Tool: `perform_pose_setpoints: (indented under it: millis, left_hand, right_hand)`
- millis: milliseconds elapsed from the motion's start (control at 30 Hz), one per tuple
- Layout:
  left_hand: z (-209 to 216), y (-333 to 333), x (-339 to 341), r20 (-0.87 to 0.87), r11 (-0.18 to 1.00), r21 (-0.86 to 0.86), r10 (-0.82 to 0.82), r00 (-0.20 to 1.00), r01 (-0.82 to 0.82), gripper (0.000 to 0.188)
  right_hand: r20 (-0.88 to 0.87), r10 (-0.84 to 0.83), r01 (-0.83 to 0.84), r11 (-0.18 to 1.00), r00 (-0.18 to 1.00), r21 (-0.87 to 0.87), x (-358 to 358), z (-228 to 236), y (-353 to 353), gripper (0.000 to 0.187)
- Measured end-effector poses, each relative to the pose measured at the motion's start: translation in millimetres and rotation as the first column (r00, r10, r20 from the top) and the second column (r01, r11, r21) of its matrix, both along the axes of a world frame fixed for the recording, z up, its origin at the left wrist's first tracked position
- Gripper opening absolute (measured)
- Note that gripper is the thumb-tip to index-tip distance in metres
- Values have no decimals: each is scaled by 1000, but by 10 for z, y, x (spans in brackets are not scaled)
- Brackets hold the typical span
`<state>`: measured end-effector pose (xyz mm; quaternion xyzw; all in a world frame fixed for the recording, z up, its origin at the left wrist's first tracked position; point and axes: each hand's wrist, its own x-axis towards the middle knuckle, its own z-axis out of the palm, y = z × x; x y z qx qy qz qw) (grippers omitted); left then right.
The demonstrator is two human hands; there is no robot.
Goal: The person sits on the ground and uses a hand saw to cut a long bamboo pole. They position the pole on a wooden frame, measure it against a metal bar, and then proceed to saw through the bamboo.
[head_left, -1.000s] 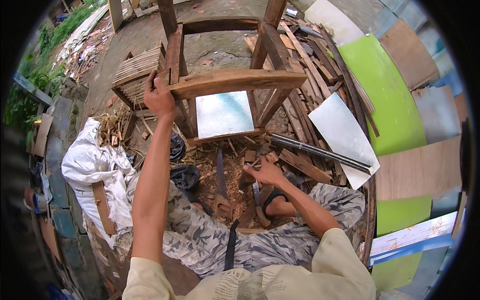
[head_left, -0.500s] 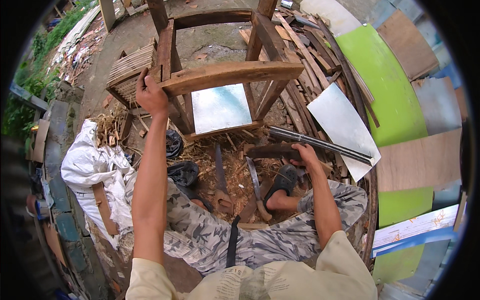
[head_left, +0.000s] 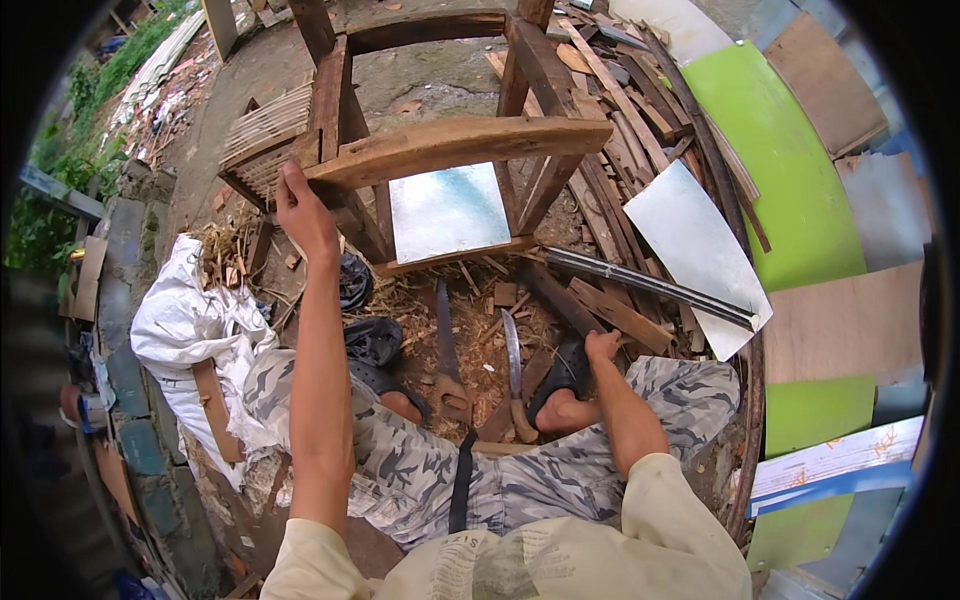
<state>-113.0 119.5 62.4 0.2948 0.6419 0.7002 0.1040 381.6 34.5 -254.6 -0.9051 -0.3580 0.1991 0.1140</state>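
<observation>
My left hand (head_left: 308, 218) is closed around the near left corner of a brown wooden chair frame (head_left: 460, 150), where a curved rail meets a leg; most fingertips are hidden behind the wood. The frame stands in front of me with open sides. Low on the right, my right hand (head_left: 603, 347) grips the near end of a dark wooden block (head_left: 562, 298), which slants away to the far left beside my shoe. Between my feet lie a handsaw (head_left: 447, 345) and a large curved knife (head_left: 514, 365) with a wooden handle.
Wood shavings (head_left: 480, 300) litter the ground. A white sheet (head_left: 698, 255) and dark metal strips (head_left: 650, 287) lie on the right, near piled wood offcuts (head_left: 620, 110). On the left are a white sack (head_left: 190, 325), a slatted wooden piece (head_left: 268, 135) and black plastic bags (head_left: 372, 342).
My right hand has come down toward my shoe, and the dark block has swung from nearly level across to slanting away. My left hand has slid slightly lower at the frame's corner.
</observation>
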Motion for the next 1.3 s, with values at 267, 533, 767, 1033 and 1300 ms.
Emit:
perform_pose_setpoints:
  millis: [267,533,767,1033,1300]
  left_hand:
    - [-1993,-1170,785,109,722,-675,-100,989,148,57]
    - [-3434,-2666,1590,454,-311,-852,-42,890,420,110]
    - [-4071,-2684,1337,615,-334,-762,-104,782,555,117]
    - [-4357,-2830,1310,522,-299,-843,-250,816,448,89]
    - [-3081,-2349,1643,547,-278,-837,-438,713,472,65]
  right_hand:
    - [-705,163,-685,460,691,-565,-935,239,-623,53]
    - [-449,516,-657,347,730,-670,-1195,-151,-1632,60]
    - [-465,358,-568,680,809,-464,-1121,330,-1086,58]
    - [-444,596,-742,507,669,-439,-763,1780,190,59]
    - [-370,419,-521,820,829,-239,33,2539,263,56]
